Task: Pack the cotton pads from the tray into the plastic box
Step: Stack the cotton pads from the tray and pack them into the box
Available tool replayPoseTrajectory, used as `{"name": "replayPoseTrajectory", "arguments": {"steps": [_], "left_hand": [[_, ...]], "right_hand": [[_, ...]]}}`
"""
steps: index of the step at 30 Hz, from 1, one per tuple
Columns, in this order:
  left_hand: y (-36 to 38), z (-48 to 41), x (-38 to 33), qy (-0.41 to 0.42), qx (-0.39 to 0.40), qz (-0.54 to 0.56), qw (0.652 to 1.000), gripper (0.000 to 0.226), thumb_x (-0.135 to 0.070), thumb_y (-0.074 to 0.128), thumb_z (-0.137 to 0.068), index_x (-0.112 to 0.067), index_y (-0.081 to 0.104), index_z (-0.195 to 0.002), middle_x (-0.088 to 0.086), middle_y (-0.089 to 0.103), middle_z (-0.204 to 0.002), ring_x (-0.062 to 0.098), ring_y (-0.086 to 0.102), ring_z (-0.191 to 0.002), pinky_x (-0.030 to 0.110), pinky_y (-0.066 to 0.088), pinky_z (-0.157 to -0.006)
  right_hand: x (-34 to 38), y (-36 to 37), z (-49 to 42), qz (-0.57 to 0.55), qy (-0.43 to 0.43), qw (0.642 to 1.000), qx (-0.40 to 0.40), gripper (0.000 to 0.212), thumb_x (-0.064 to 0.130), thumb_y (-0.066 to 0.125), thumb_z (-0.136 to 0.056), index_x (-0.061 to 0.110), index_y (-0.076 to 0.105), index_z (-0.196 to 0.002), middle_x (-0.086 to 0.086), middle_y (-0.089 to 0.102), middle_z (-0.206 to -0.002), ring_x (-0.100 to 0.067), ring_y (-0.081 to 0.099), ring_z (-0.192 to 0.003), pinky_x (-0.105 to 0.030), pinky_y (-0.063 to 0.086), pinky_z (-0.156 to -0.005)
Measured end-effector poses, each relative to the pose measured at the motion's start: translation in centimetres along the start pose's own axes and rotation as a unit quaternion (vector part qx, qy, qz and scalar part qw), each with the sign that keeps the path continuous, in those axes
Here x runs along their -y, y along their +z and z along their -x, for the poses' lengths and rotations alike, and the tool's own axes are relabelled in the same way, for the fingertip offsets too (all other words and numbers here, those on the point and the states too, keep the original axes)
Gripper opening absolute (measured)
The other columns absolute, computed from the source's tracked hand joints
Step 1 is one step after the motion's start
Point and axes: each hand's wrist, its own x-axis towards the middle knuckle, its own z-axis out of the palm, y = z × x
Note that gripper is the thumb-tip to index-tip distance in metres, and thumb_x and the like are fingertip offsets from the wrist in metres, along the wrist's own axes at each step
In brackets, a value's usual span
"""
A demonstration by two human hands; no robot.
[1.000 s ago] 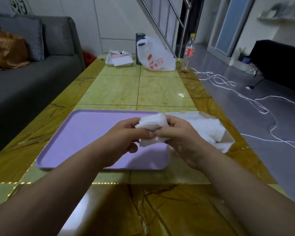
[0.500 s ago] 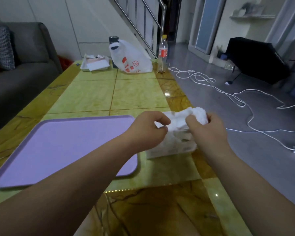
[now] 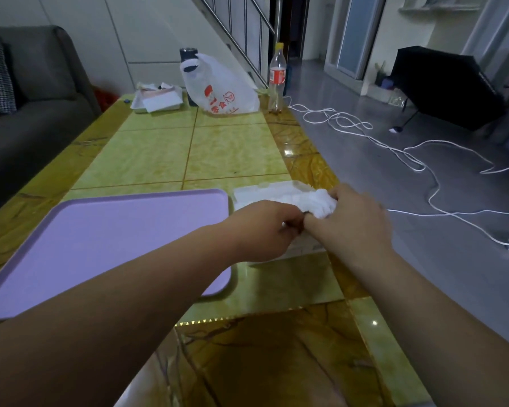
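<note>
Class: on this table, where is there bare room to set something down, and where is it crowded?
Free: the green tiles between the purple tray and the white bag at the far end; the near tabletop below the tray's front edge. The tray's visible surface is bare too. Crowded: the right edge, where both hands press cotton pads into the plastic box.

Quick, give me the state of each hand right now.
Left hand: closed, pinching the cotton pads over the plastic box.
Right hand: closed, gripping the same cotton pads.
</note>
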Motion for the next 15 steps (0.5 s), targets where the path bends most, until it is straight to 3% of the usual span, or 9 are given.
{"name": "replayPoseTrajectory", "arguments": {"steps": [4, 7, 10, 12, 15], "left_hand": [[0.0, 0.5, 0.6, -0.016, -0.011, 0.036, 0.999, 0.016, -0.023, 0.060, -0.099, -0.024, 0.072, -0.110, -0.020, 0.058, -0.087, -0.002, 0.055, -0.074, 0.003, 0.038, -0.061], [-0.1, 0.8, 0.8, -0.030, -0.013, 0.071, 0.997, 0.017, -0.018, 0.061, -0.099, -0.021, 0.074, -0.109, -0.024, 0.056, -0.081, -0.019, 0.053, -0.067, -0.001, 0.038, -0.060], [0.1, 0.7, 0.8, -0.049, -0.014, 0.098, 0.994, 0.021, -0.015, 0.059, -0.099, -0.022, 0.076, -0.110, -0.019, 0.067, -0.092, -0.018, 0.053, -0.062, 0.000, 0.037, -0.058], [0.2, 0.6, 0.8, -0.051, -0.024, 0.118, 0.991, 0.024, -0.010, 0.058, -0.098, -0.020, 0.076, -0.110, -0.012, 0.074, -0.113, -0.019, 0.054, -0.063, 0.000, 0.038, -0.061], [0.3, 0.7, 0.7, -0.057, -0.043, 0.113, 0.991, 0.023, -0.008, 0.058, -0.098, -0.016, 0.077, -0.107, -0.012, 0.069, -0.100, -0.015, 0.055, -0.065, -0.003, 0.036, -0.060]], "right_hand": [[0.1, 0.0, -0.5, 0.097, -0.016, 0.995, 0.022, 0.048, 0.053, 0.069, -0.076, 0.020, 0.062, -0.110, -0.007, 0.068, -0.097, -0.034, 0.057, -0.111, -0.047, 0.035, -0.110], [0.4, 0.5, -1.0, 0.160, -0.024, 0.986, 0.044, 0.046, 0.055, 0.065, -0.076, 0.022, 0.060, -0.108, 0.000, 0.064, -0.089, -0.030, 0.059, -0.110, -0.056, 0.023, -0.118], [0.7, 0.6, -1.3, 0.187, -0.009, 0.979, 0.086, 0.058, 0.067, 0.061, -0.078, 0.018, 0.055, -0.110, 0.004, 0.057, -0.080, -0.028, 0.064, -0.103, -0.060, 0.019, -0.119], [0.8, 0.4, -1.3, 0.190, 0.000, 0.974, 0.123, 0.068, 0.075, 0.053, -0.081, 0.017, 0.053, -0.117, 0.000, 0.065, -0.096, -0.030, 0.064, -0.108, -0.061, 0.021, -0.118], [0.9, 0.2, -0.6, 0.177, -0.019, 0.976, 0.127, 0.052, 0.060, 0.049, -0.085, 0.022, 0.057, -0.120, -0.006, 0.066, -0.118, -0.035, 0.057, -0.120, -0.061, 0.030, -0.114]]}}
